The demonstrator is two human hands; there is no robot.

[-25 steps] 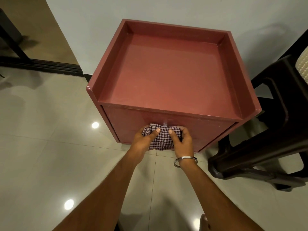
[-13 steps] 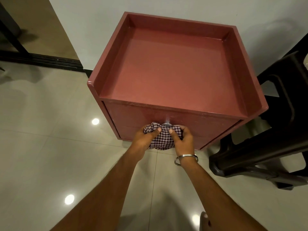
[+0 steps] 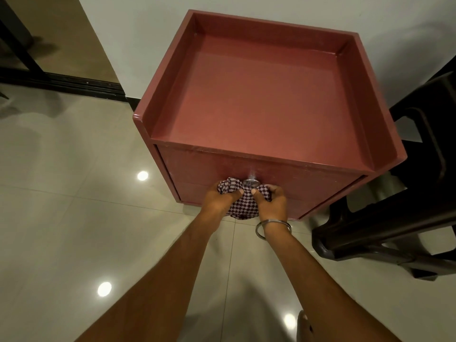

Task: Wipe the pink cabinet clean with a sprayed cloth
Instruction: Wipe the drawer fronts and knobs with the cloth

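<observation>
The pink cabinet (image 3: 261, 99) fills the upper centre of the frame, standing on the tiled floor (image 3: 61, 218) against a white wall (image 3: 148, 33). At lower centre, both hands hold the checked cloth (image 3: 243, 202) bunched against the cabinet front, directly below a round metal knob (image 3: 251, 182). The left hand (image 3: 219, 201) pinches the cloth with its thumb on top; the right hand (image 3: 271, 202) does the same. The remaining fingers of each grip are hidden behind the cloth. A metal bangle (image 3: 272, 228) circles the right wrist. A dark chair (image 3: 407, 206) is cut off at the right edge.
</observation>
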